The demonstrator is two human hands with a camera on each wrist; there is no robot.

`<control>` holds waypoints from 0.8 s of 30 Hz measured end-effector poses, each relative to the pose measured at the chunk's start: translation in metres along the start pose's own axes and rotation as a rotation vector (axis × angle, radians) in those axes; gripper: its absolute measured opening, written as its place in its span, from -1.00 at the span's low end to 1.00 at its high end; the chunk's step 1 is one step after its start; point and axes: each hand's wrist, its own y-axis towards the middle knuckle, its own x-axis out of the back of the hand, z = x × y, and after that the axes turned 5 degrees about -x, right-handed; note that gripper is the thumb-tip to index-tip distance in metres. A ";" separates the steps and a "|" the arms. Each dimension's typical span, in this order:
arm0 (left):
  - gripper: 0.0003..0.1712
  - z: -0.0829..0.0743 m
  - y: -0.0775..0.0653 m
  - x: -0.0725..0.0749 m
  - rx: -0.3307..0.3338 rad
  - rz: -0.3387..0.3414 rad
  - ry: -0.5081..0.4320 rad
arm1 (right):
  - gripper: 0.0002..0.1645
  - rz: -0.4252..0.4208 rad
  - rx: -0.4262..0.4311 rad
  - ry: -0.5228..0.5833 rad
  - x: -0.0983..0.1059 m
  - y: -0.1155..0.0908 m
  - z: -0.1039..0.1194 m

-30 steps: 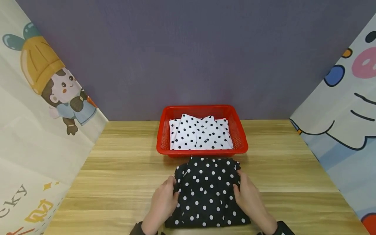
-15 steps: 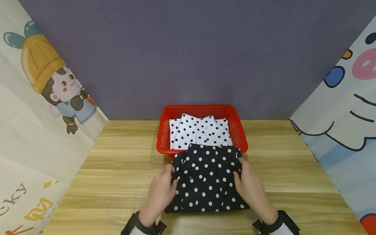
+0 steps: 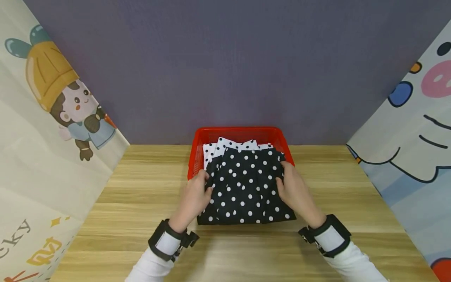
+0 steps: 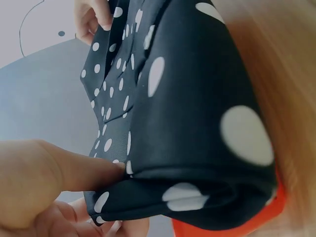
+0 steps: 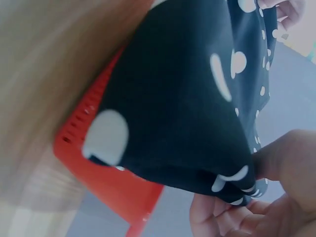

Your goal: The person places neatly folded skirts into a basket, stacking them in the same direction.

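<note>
A folded black cloth garment with white dots (image 3: 246, 188) hangs partly over the red plastic basket (image 3: 239, 130), covering its front rim. My left hand (image 3: 194, 197) pinches the garment's left edge, thumb on top and fingers beneath, as the left wrist view shows. On the opposite edge my right hand (image 3: 295, 192) pinches the cloth the same way; its thumb (image 5: 279, 160) presses from above in the right wrist view. Inside the basket lies a folded white cloth with black dots (image 3: 225, 145), mostly hidden behind the black one.
The basket stands on a wooden table (image 3: 141, 188) against a grey-purple wall panel (image 3: 225, 66). Printed cartoon sheets flank the table, with a capped figure (image 3: 77, 105) at left and a pink-nosed one at right.
Both hands have moved forward, away from the body, carrying the black dotted garment from the table in front of the basket to over it. The white cloth is now largely covered from view.
</note>
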 end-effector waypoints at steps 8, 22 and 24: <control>-0.73 0.005 0.042 0.006 -0.026 -0.002 0.023 | -0.42 0.045 0.000 -0.032 0.005 0.042 -0.001; -0.69 0.012 0.104 0.012 0.060 0.108 0.086 | -0.44 0.166 -0.061 -0.045 0.006 0.103 -0.003; -0.68 0.013 0.112 0.011 0.075 0.125 0.101 | -0.44 0.189 -0.079 -0.048 0.005 0.110 -0.004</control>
